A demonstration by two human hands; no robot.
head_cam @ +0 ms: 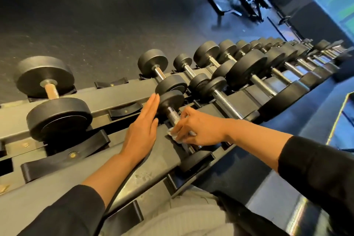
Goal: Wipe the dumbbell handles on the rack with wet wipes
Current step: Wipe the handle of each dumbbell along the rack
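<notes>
Hands first, going left to right: the left hand [142, 120] is flat with fingers straight and together, fingertips resting against the side of the dumbbell's far weight head [171, 100], holding nothing. Just to its right sits the knurled dumbbell handle [173, 115], lying in its cradle on the rack [122, 94] between both hands. The right hand [193, 127] comes in from the right with fingers curled down over a crumpled white wet wipe [173, 133], pinching it against the near part of the handle. I think the wipe wraps partway around the bar, but the fingers hide most of it, so I can't say for sure.

For doing this step well, I'd say keep that left palm bracing the head so the dumbbell doesn't roll, and twist the wipe around the whole bar while sliding it end to end, since knurling traps grime in the grooves.

Pose-wise, the left forearm reaches straight forward, wrist nearly flat, black sleeve pushed up. The right forearm crosses in from the right side, wrist bent down slightly, knuckles up. More dumbbells line the rack beyond the right hand.
</notes>
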